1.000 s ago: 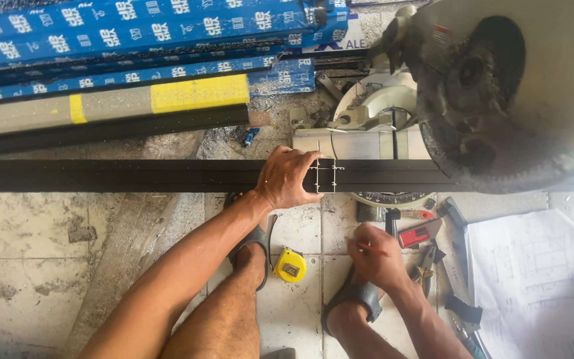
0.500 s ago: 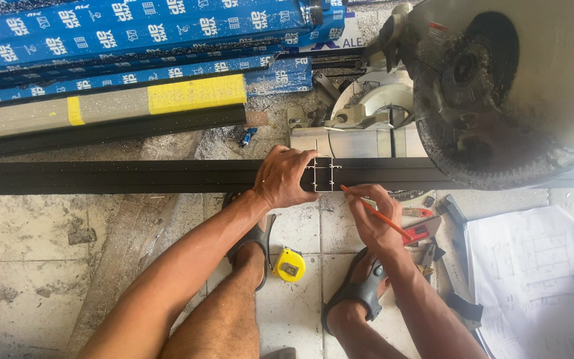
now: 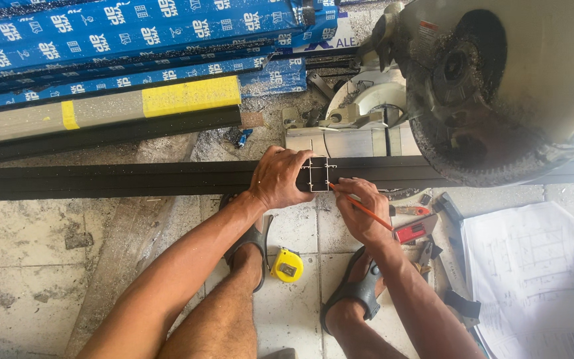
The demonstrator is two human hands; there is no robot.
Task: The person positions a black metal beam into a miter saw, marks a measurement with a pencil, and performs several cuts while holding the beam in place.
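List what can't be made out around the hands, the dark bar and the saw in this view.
- Head view: the left hand covers part of the dark bar, so any marks beneath are hidden.
- The red pencil tip is too small to tell if it touches the short profile piece.
- The saw hides the bar's stretch under it; the frame's right edge cuts both off.

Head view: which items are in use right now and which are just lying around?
In use: long black metal profile, small cut profile piece held by left hand, orange pencil in right hand.

Lying about: yellow tape measure, paper drawings, blue-wrapped profiles, mitre saw.
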